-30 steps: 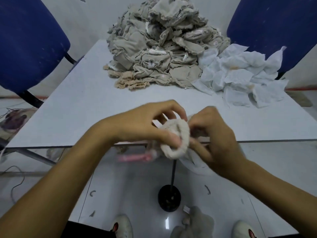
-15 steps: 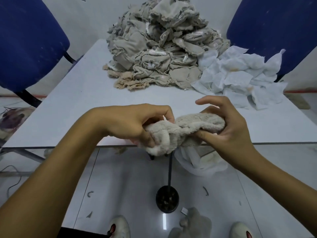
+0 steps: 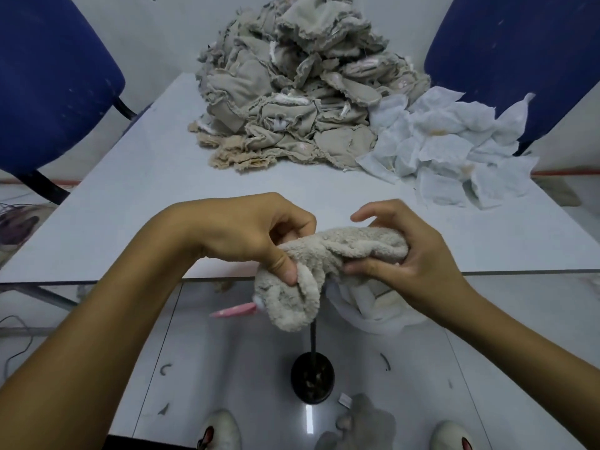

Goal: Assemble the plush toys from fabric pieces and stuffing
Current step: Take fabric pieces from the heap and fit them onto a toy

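A fuzzy beige plush toy skin [image 3: 328,261] hangs between both hands over the near edge of the white table [image 3: 136,196]. My left hand [image 3: 259,232] pinches its left part with thumb and curled fingers. My right hand [image 3: 412,251] grips its right end, index finger lifted. A pink piece [image 3: 235,310] sticks out at the skin's lower left. White fabric [image 3: 373,306] droops below my right hand. At the table's far end lie a heap of grey-beige fabric pieces [image 3: 292,92] and a pile of white pieces [image 3: 448,141].
Blue chairs stand at the far left [image 3: 48,86] and far right [image 3: 519,53]. Under the table a black round base [image 3: 312,378] sits on the glossy floor, with another plush piece [image 3: 363,427] and my white shoes [image 3: 220,430] near the bottom edge.
The plush skin has been pulled out from a bunched lump into a longer shape. My hands have moved apart, the right one shifting right, and the pink piece now hangs out.
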The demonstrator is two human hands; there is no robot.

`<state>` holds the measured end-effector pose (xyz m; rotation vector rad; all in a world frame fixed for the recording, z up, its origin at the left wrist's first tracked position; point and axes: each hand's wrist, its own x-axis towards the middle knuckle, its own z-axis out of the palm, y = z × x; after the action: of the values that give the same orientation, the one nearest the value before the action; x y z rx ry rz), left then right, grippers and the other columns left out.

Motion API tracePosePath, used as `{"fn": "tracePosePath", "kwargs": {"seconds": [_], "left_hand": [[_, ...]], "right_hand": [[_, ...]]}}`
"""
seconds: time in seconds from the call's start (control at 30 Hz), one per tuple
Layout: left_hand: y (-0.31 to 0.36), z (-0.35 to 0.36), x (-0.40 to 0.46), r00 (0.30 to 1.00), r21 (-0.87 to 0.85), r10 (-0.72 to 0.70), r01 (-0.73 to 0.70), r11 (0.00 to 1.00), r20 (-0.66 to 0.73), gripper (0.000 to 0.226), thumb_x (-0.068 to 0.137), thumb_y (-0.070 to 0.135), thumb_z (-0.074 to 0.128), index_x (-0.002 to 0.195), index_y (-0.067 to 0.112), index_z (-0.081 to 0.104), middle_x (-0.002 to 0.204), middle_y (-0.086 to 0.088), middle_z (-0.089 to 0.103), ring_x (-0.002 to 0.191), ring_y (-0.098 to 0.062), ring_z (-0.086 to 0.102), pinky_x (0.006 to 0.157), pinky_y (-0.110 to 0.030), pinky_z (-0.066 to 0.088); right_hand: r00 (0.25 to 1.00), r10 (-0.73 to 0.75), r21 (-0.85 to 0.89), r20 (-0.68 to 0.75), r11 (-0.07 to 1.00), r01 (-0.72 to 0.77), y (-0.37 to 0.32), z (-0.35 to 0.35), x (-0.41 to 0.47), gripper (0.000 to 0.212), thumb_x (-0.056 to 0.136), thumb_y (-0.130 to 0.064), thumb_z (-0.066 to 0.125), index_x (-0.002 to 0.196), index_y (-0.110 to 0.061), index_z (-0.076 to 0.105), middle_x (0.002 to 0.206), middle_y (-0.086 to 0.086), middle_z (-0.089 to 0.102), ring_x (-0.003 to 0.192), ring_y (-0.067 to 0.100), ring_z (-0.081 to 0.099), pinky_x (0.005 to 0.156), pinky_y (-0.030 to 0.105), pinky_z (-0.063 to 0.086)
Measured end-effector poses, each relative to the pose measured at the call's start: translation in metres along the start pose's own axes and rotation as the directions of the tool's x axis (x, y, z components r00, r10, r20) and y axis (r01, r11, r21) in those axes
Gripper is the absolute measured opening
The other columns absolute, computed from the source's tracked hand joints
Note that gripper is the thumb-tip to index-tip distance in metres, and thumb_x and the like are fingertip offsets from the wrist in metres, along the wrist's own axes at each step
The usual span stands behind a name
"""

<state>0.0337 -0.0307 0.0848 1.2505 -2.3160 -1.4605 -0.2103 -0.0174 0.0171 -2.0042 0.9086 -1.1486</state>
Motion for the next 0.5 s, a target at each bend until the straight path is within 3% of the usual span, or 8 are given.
{"fn": "tracePosePath", "kwargs": {"seconds": [0.13, 0.2, 0.27, 0.33, 0.4, 0.5], "left_hand": [[0.0, 0.007, 0.009, 1.0, 0.107, 0.01, -0.008, 0.994, -0.021, 0.023, 0.073, -0.002, 0.082, 0.084, 0.003, 0.062, 0.083, -0.023, 0.064, 0.078, -0.037, 0.061, 0.073, -0.048, 0.052], [0.002, 0.007, 0.009, 0.995, 0.061, 0.071, -0.067, 0.996, -0.069, 0.024, 0.071, -0.006, 0.081, 0.08, 0.004, 0.062, 0.078, -0.017, 0.065, 0.073, -0.026, 0.062, 0.069, -0.041, 0.053], [-0.001, 0.002, 0.007, 0.983, -0.074, 0.126, -0.137, 0.988, -0.13, 0.028, 0.068, -0.012, 0.08, 0.075, 0.008, 0.061, 0.071, -0.004, 0.064, 0.069, -0.011, 0.061, 0.063, -0.025, 0.051], [-0.005, -0.001, 0.004, 0.982, -0.165, 0.143, -0.163, 0.973, -0.125, 0.03, 0.067, -0.013, 0.079, 0.074, 0.009, 0.061, 0.071, 0.0, 0.064, 0.069, -0.009, 0.062, 0.063, -0.02, 0.05], [-0.011, 0.002, 0.005, 0.994, -0.088, 0.095, -0.099, 0.991, -0.046, 0.027, 0.069, -0.012, 0.08, 0.078, 0.006, 0.062, 0.075, -0.004, 0.066, 0.072, -0.014, 0.064, 0.066, -0.025, 0.053], [-0.018, 0.013, 0.014, 0.996, 0.178, -0.069, 0.057, 0.982, 0.062, 0.026, 0.074, -0.006, 0.08, 0.095, 0.003, 0.068, 0.092, -0.013, 0.073, 0.086, -0.03, 0.07, 0.078, -0.045, 0.057]], "right_hand": [[0.998, 0.049, -0.001, 0.032, 0.999, -0.049, 0.003, 0.004, -0.004, 0.04, 0.07, -0.036, 0.085, 0.103, -0.032, 0.063, 0.097, -0.015, 0.067, 0.086, 0.01, 0.066, 0.075, 0.023, 0.051], [0.998, 0.026, 0.034, -0.052, 0.999, -0.025, -0.001, 0.003, -0.004, 0.037, 0.072, -0.034, 0.086, 0.1, -0.03, 0.064, 0.097, -0.016, 0.068, 0.085, 0.009, 0.066, 0.073, 0.025, 0.055], [0.988, -0.055, 0.02, -0.146, 0.998, 0.058, -0.005, -0.001, 0.0, 0.035, 0.073, -0.03, 0.085, 0.1, -0.031, 0.062, 0.098, -0.017, 0.066, 0.086, 0.003, 0.065, 0.071, 0.015, 0.052], [0.981, -0.131, -0.024, -0.144, 0.991, 0.129, -0.009, -0.004, 0.003, 0.039, 0.074, -0.027, 0.085, 0.104, -0.029, 0.062, 0.102, -0.017, 0.064, 0.086, 0.0, 0.063, 0.073, 0.009, 0.047], [0.988, -0.147, -0.074, -0.055, 0.987, 0.143, -0.009, -0.004, 0.003, 0.045, 0.074, -0.032, 0.085, 0.11, -0.028, 0.059, 0.102, -0.018, 0.063, 0.086, 0.001, 0.063, 0.074, 0.008, 0.045], [0.992, -0.067, -0.155, 0.109, 0.984, 0.084, -0.001, 0.001, 0.0, 0.045, 0.077, -0.038, 0.082, 0.115, -0.031, 0.058, 0.107, -0.019, 0.063, 0.09, 0.003, 0.064, 0.076, 0.014, 0.047]]}}
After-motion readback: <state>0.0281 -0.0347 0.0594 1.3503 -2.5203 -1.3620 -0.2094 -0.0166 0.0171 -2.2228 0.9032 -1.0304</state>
